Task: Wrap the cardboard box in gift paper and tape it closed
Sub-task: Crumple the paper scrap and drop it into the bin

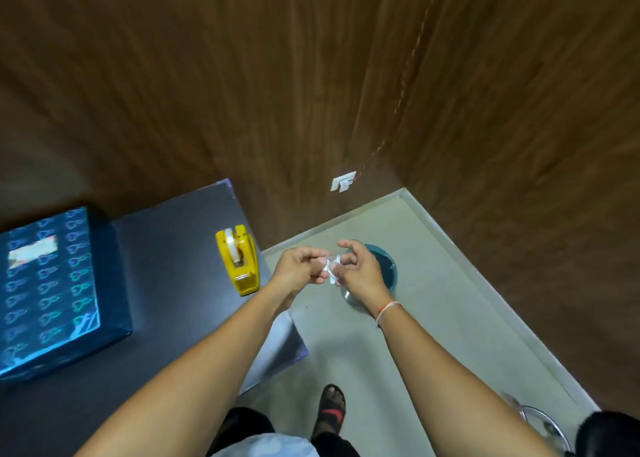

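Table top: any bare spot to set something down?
Yes: the dark table is bare between the wrapped box and the yellow tape dispenser, and along the near edge below the box. Crowded: far left, under the box. Both hands are off the table.

Bare forearms, an orange-white thread bracelet (388, 309) on the right wrist, a black sandal (331, 410).

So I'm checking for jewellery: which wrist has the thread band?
The right hand: a thin orange-and-white thread circles its wrist. The left hand's wrist is bare.
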